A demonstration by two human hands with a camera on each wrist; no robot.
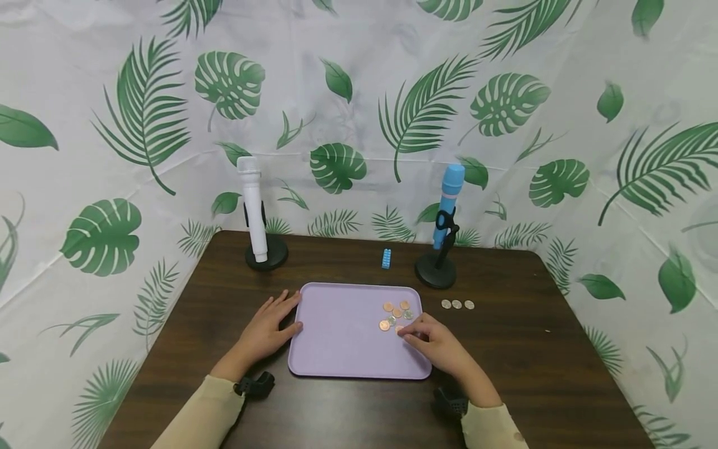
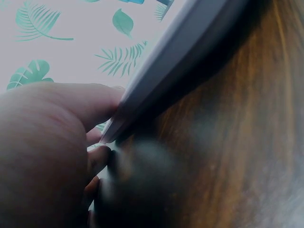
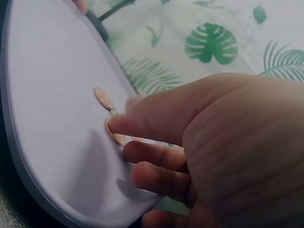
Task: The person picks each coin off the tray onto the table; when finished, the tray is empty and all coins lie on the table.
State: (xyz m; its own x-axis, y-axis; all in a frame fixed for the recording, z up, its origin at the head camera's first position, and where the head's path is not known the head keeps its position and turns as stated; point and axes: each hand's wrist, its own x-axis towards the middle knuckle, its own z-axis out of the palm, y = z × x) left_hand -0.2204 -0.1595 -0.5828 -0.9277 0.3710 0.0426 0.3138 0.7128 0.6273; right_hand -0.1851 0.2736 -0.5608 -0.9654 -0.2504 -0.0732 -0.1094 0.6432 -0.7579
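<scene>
A lilac tray (image 1: 342, 337) lies on the dark wooden table. My left hand (image 1: 270, 329) touches its left rim, fingers extended; the left wrist view shows the thumb (image 2: 95, 102) against the tray's side. Over the tray's right part, my right hand (image 1: 440, 349) has bent fingers, with thumb and index finger close together. A fingertip touches a copper coin (image 3: 114, 135) that appears flat on the tray; whether it is pinched is unclear. Several copper coins (image 1: 388, 307) and two silvery coins (image 1: 408, 315) lie close by, partly clustered.
Three silver coins (image 1: 457, 304) lie in a row on the table, right of the tray. Behind it are a small blue toy brick (image 1: 386, 259), a white microphone (image 1: 255, 212) on a black stand and a blue microphone (image 1: 449, 193) on another. A leaf-print curtain (image 1: 336, 93) hangs behind.
</scene>
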